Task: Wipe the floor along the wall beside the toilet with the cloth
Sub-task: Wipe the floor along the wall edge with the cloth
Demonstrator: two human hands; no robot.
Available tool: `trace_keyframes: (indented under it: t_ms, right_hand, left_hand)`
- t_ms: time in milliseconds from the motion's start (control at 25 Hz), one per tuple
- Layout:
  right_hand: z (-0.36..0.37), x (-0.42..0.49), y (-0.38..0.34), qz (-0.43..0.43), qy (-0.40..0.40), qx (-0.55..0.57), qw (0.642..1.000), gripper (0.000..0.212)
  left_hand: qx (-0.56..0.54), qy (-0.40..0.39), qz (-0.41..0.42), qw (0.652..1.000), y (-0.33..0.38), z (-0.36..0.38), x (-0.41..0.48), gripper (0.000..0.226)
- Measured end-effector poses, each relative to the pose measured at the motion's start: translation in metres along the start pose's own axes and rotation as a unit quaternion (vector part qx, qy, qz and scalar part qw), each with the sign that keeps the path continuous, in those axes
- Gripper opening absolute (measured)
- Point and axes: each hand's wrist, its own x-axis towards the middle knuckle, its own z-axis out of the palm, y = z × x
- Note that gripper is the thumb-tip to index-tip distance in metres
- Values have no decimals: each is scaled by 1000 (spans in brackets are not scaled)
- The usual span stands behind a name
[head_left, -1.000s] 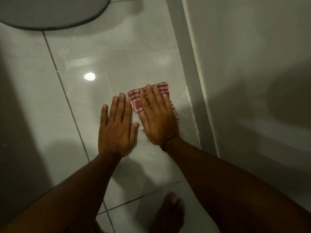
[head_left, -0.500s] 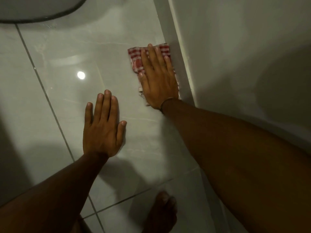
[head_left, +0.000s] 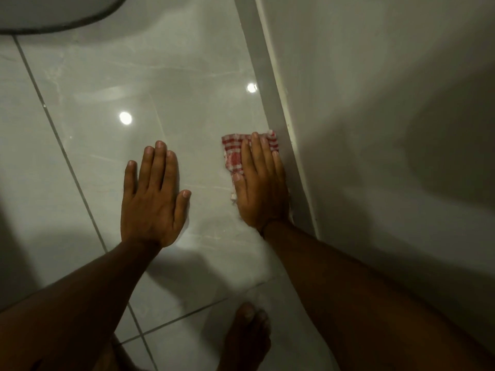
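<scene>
Currently I am in the wiping step itself: my right hand (head_left: 261, 183) lies flat on the cloth (head_left: 235, 153), a red-and-white checked rag pressed to the floor (head_left: 166, 84) directly against the grey skirting strip (head_left: 270, 108) at the foot of the wall (head_left: 375, 103). Fingers of the right hand are extended and held together, palm down, pinning the cloth rather than gripping it; the cloth shows ahead of the fingertips and along the thumb side, and the rest is hidden beneath the palm. My left hand (head_left: 152, 199) is planted flat on the bare tile, near the right hand but apart from it, fingers straight and close together with the thumb spread outward; it holds nothing and, in my judgement, serves as a brace for body weight. The toilet (head_left: 53, 12) appears only as a curved base edge at the top left, well apart from both hands. A bare foot (head_left: 247, 336) is visible at the bottom edge. The floor strip between the cloth and the far end of the skirting lies ahead. The next move calls for steady downward pressure, sliding the cloth forward parallel to the skirting, keeping its edge touching the strip so the joint is covered, with the left hand repositioned as reach demands
</scene>
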Motion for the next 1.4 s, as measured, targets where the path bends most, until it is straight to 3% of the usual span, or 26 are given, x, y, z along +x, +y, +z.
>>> trace_keyframes:
  t_ms: [240,400,560,640,720,800,880,1080,1240,1400]
  right_hand:
    - [12,-87,19,8,-21,-22,999,79]
    - [26,-155,41,-6,-68,-93,993,110]
    - [34,-222,53,16,-47,-80,996,68]
    - [34,-237,55,27,-64,-75,995,64]
    - [27,-222,55,-11,-82,-88,993,67]
    - [16,-173,47,-60,-109,-113,986,85]
    - [4,-102,30,-38,-95,-90,991,99]
    - [-7,31,-3,-4,-6,-61,998,76]
    - [-3,31,2,-19,-3,-75,997,78]
    - [3,-74,24,-26,-99,-109,989,114]
  left_hand:
    - [2,5,6,1000,0,1,0,81]
    - [5,15,13,1000,1,1,-1,80]
    - [5,12,14,1000,1,1,0,82]
    - [5,9,11,1000,0,1,-1,82]
    - [1,8,13,1000,0,1,-2,83]
    - [6,14,18,1000,2,1,-1,82]
    - [4,11,16,1000,2,-1,-2,82]
    - [6,16,14,1000,4,-2,-2,81]
    - [7,20,13,1000,3,0,-1,81]
    - [7,18,14,1000,1,0,0,81]
